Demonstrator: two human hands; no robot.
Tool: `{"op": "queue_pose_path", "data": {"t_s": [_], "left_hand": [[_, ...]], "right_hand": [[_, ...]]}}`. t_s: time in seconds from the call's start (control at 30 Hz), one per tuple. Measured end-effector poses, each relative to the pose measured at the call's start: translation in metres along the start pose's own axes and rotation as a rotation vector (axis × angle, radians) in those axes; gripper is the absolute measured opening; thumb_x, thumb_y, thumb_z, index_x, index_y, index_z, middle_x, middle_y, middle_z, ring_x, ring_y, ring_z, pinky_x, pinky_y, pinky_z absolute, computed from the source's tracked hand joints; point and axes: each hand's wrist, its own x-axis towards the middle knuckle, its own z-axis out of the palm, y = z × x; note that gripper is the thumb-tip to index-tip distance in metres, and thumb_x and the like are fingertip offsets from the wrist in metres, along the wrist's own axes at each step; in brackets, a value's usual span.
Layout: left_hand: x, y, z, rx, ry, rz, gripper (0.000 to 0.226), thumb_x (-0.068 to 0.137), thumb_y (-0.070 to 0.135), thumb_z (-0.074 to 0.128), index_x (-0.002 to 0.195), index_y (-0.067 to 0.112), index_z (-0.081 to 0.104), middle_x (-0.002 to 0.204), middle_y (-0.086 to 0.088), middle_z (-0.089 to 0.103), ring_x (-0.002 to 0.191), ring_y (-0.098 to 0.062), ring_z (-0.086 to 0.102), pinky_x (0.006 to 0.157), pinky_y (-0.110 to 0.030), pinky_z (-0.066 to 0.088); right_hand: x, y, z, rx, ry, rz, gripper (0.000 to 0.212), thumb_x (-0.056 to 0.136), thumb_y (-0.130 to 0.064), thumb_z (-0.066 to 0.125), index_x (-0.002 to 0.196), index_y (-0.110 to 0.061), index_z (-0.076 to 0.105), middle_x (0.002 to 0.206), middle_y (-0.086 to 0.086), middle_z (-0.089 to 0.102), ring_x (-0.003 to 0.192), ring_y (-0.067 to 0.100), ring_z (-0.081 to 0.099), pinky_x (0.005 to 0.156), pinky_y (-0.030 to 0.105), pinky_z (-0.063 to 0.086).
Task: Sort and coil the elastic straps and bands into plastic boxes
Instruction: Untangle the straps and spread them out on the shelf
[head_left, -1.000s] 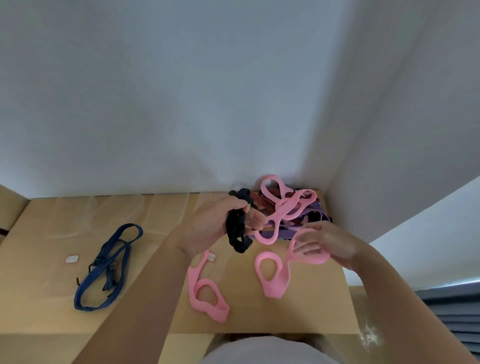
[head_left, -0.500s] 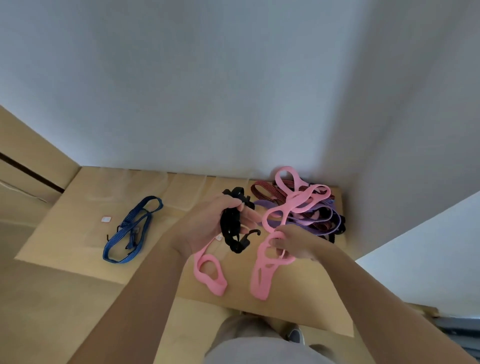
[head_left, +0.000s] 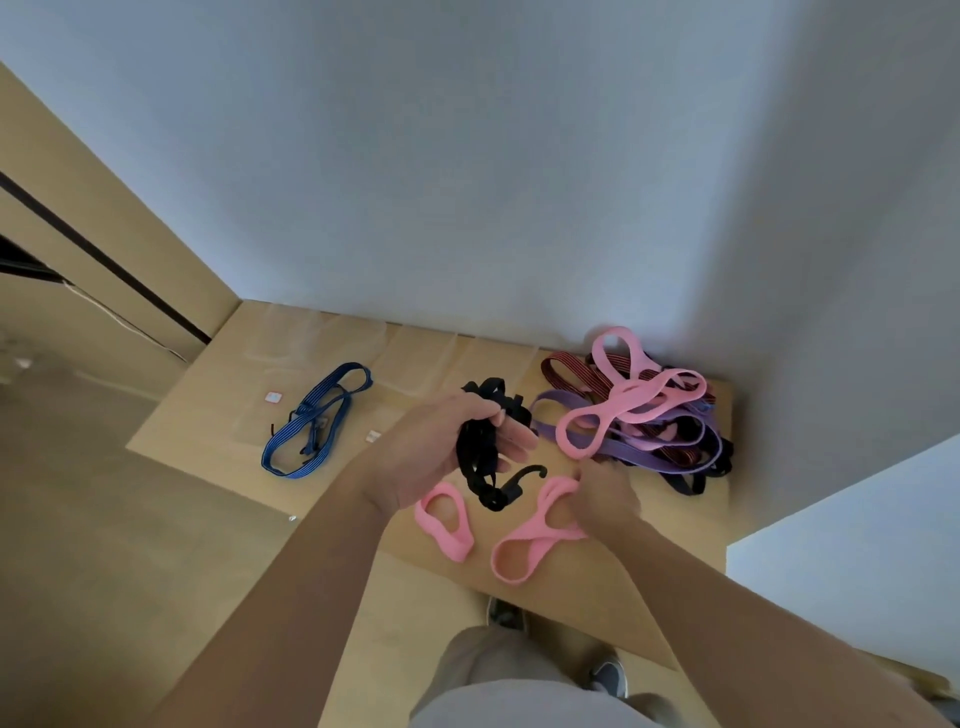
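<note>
My left hand (head_left: 431, 457) grips a bunched black elastic strap (head_left: 480, 457) whose hook hangs out below. Just to the right, my right hand (head_left: 605, 491) pinches a pink band (head_left: 535, 540) that droops onto the wooden tabletop (head_left: 218, 431). A second pink band (head_left: 444, 519) lies under my left wrist. A tangled pile of pink, purple and red-black straps (head_left: 639, 421) sits at the table's back right corner. A blue striped strap (head_left: 317, 421) lies inside a clear plastic box (head_left: 311, 343) at the left.
Grey walls close off the back and right of the table. More clear box walls (head_left: 415, 364) stand faintly along the back edge. A white surface (head_left: 841, 571) lies at the right, wooden floor at the left. My shoes (head_left: 608, 675) show below the table edge.
The camera has tilted and swung left. My right hand has drawn the pink band down out of the pile toward the table's front; my left hand keeps the black strap.
</note>
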Motion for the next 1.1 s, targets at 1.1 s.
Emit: {"op": "queue_pose_path", "data": {"t_s": [1.1], "left_hand": [[-0.035,-0.016,-0.241,-0.099,-0.083,0.103,0.019,0.101,0.013,0.043,0.085,0.009,0.05,0.068,-0.005,0.043,0.061,-0.022,0.04,0.077,-0.041,0.052]], "right_hand": [[-0.023,-0.191,-0.035,1.589,-0.081,0.268,0.015,0.097,-0.008,0.062,0.11,-0.001,0.063,0.085,0.007,0.072,0.073,0.021,0.073,0.066,0.034,0.063]]}}
